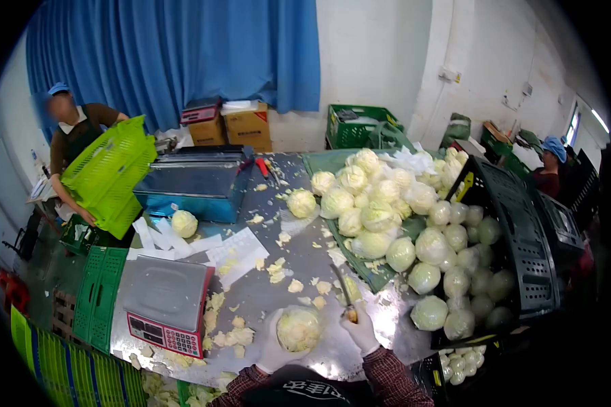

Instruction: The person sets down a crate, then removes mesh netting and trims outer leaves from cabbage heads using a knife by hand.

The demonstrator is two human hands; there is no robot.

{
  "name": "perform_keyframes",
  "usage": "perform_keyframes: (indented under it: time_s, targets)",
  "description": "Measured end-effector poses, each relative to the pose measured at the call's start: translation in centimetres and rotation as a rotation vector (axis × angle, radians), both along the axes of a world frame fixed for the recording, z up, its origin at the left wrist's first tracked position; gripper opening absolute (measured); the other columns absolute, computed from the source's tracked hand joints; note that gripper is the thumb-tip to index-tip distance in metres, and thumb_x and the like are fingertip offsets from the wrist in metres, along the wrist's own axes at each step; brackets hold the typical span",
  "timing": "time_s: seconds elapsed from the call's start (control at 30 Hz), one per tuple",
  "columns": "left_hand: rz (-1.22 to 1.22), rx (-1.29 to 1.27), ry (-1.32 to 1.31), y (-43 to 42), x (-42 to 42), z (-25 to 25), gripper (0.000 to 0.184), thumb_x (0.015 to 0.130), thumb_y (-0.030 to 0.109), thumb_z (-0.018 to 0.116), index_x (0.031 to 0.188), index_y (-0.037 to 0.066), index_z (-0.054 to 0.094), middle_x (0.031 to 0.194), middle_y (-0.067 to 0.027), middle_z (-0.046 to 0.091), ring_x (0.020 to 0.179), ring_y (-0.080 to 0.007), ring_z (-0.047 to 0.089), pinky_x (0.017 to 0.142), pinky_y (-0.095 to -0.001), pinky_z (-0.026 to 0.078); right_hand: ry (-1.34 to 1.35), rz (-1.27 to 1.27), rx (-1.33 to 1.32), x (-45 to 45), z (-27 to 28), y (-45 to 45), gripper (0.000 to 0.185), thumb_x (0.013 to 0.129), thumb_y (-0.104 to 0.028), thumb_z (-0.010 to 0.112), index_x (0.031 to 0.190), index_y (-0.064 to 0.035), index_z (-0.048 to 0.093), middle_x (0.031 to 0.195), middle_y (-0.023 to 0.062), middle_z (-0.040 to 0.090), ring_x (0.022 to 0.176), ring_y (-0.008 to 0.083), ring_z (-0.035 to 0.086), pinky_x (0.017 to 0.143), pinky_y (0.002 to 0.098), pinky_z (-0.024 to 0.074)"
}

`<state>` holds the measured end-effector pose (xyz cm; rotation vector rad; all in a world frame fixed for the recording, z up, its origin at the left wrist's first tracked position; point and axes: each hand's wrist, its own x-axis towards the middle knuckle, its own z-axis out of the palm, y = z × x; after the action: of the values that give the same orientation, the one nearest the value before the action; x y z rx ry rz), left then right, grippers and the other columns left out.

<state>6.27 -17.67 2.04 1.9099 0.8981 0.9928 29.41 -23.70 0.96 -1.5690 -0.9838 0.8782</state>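
One cabbage [299,329] sits cupped in the left grip [271,347] at the near edge of the worktop [256,298]. Just right of it, the right grip [362,332] clasps a knife [344,287], blade pointing away.

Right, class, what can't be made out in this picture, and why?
All in the head view:
- Left hand: partly hidden by its cabbage.
- Knife: handle partly covered by the right hand.
- Scale: display too small to read.
- Lime crates, lower left: cut off by the picture's edge.
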Motion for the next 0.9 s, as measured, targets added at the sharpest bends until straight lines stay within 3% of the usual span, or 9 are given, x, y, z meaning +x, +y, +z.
perform_keyframes:
  time_s: [0.07, 0.17, 0.37, 0.43, 0.5, 0.63, 0.77, 0.83, 0.9]
  targets:
    - [-0.017, 0.017, 0.070, -0.1, -0.4, -2.4, 0.107, 0.051, 0.027, 0.089, 0.138, 0.001, 0.031, 0.135, -0.0212, 0.036, 0.129, -0.0373, 0.036, 0.108, -0.0448, 0.033, -0.269, 0.019, -0.036, -3.0, 4.4, -0.4, 0.052, 0.076, -0.031, 0.068, 0.120, -0.0069, 0.056, 0.094, 0.0086, 0.062, 0.081, 0.0219, 0.062, 0.073, 0.0311, 0.0504]
    - [-0.019, 0.039, 0.160, -0.4, -0.5, -4.7, 0.110, 0.049, 0.031, 0.090, 0.138, 0.002, 0.032, 0.136, -0.0216, 0.035, 0.129, -0.0394, 0.034, 0.108, -0.0447, 0.032, -0.556, 0.174, -0.030, -4.8, 2.0, -0.4, 0.057, 0.072, -0.038, 0.070, 0.119, -0.0077, 0.057, 0.100, 0.0119, 0.062, 0.090, 0.0290, 0.063, 0.079, 0.0369, 0.0503]
    - [-0.116, 0.108, 0.200, 0.3, -1.3, -6.3, 0.109, 0.050, 0.035, 0.089, 0.138, 0.003, 0.033, 0.138, -0.0208, 0.035, 0.131, -0.0390, 0.033, 0.109, -0.0470, 0.029, -0.641, 0.375, -0.232, -3.4, -1.6, 1.8, 0.047, 0.072, -0.036, 0.069, 0.111, -0.0094, 0.063, 0.110, 0.0139, 0.061, 0.092, 0.0308, 0.062, 0.079, 0.0360, 0.0507]
    - [-0.229, 0.091, 0.180, 0.8, -1.6, -6.4, 0.109, 0.052, 0.034, 0.088, 0.140, 0.005, 0.031, 0.140, -0.0220, 0.031, 0.132, -0.0402, 0.032, 0.109, -0.0479, 0.030, -0.657, 0.389, -0.165, -3.0, -2.5, 2.3, 0.043, 0.073, -0.034, 0.069, 0.109, -0.0113, 0.064, 0.103, 0.0137, 0.064, 0.088, 0.0317, 0.063, 0.077, 0.0374, 0.0511]
    - [-0.263, 0.076, 0.247, 1.2, -1.7, -6.1, 0.109, 0.052, 0.037, 0.088, 0.140, 0.004, 0.031, 0.140, -0.0223, 0.031, 0.132, -0.0405, 0.030, 0.109, -0.0486, 0.028, -0.834, 0.448, -0.334, -2.9, -2.2, 3.3, 0.041, 0.074, -0.034, 0.068, 0.109, -0.0117, 0.064, 0.093, 0.0144, 0.066, 0.084, 0.0332, 0.064, 0.075, 0.0386, 0.0515]
    - [-0.169, 0.026, 0.566, 0.4, -1.9, -2.7, 0.110, 0.054, 0.043, 0.087, 0.140, 0.003, 0.031, 0.141, -0.0245, 0.030, 0.133, -0.0425, 0.027, 0.110, -0.0497, 0.026, -0.743, 0.446, -0.310, -2.1, -3.8, 3.5, 0.040, 0.076, -0.037, 0.066, 0.107, -0.0114, 0.064, 0.089, 0.0173, 0.066, 0.083, 0.0339, 0.064, 0.074, 0.0401, 0.0516]
    - [-0.053, -0.058, 0.456, -0.7, -1.5, -3.1, 0.112, 0.053, 0.046, 0.086, 0.140, 0.003, 0.031, 0.140, -0.0261, 0.029, 0.131, -0.0445, 0.029, 0.109, -0.0504, 0.027, -0.632, 0.416, -0.272, -5.0, 0.1, 2.3, 0.046, 0.071, -0.044, 0.067, 0.097, -0.0065, 0.064, 0.091, 0.0176, 0.065, 0.086, 0.0336, 0.063, 0.075, 0.0422, 0.0497]
    - [0.006, -0.021, 0.461, -0.9, -1.1, -3.1, 0.098, 0.056, 0.041, 0.084, 0.135, 0.006, 0.040, 0.135, -0.0238, 0.038, 0.125, -0.0454, 0.035, 0.106, -0.0503, 0.030, -0.714, 0.445, -0.358, -6.4, 1.2, 2.4, 0.053, 0.072, -0.047, 0.067, 0.109, -0.0095, 0.061, 0.091, 0.0172, 0.065, 0.084, 0.0355, 0.063, 0.077, 0.0408, 0.0504]
    - [-0.009, 0.055, 0.535, -1.2, -0.4, -4.3, 0.093, 0.060, 0.043, 0.081, 0.135, 0.007, 0.040, 0.137, -0.0256, 0.035, 0.127, -0.0463, 0.034, 0.106, -0.0495, 0.031, -0.620, 0.406, -0.208, -5.9, 1.6, 2.3, 0.054, 0.070, -0.047, 0.068, 0.108, -0.0097, 0.061, 0.087, 0.0146, 0.066, 0.080, 0.0339, 0.064, 0.072, 0.0412, 0.0505]
